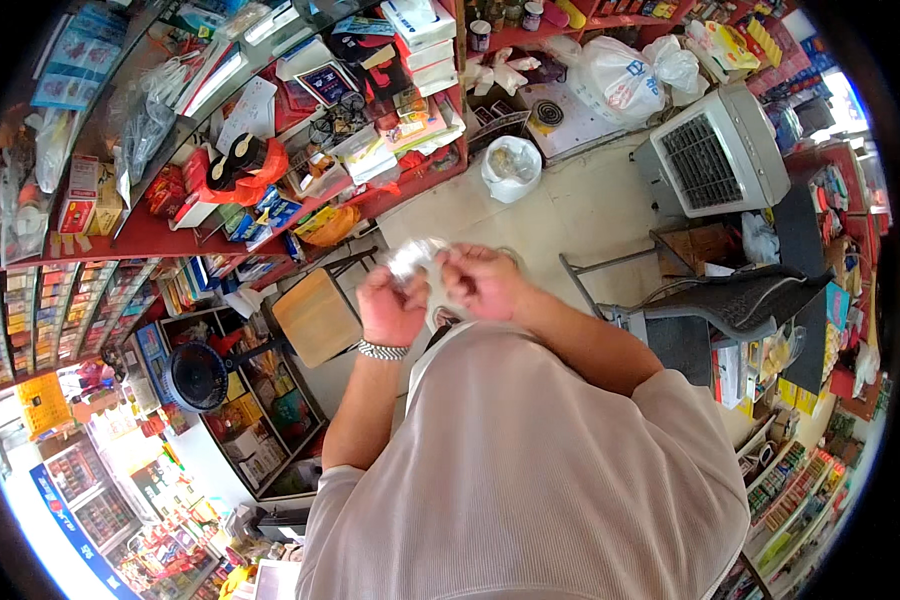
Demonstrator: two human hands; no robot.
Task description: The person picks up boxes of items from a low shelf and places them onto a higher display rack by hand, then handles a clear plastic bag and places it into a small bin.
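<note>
A small shiny silvery wrapper or clear plastic piece, blurred by motion, spans the gap between my hands over the tiled floor. My left hand has its fingers curled around the lower left end of it, and a metal watch band circles that wrist. My right hand pinches at its right end with thumb and bent fingers. What the piece is exactly, and whether anything is inside, I cannot tell.
Left of my hands stands a wooden-seated stool, with a dark fan beyond. A lined waste bin is ahead. An air cooler and a black chair stand to the right. Cluttered red shelving runs along the left.
</note>
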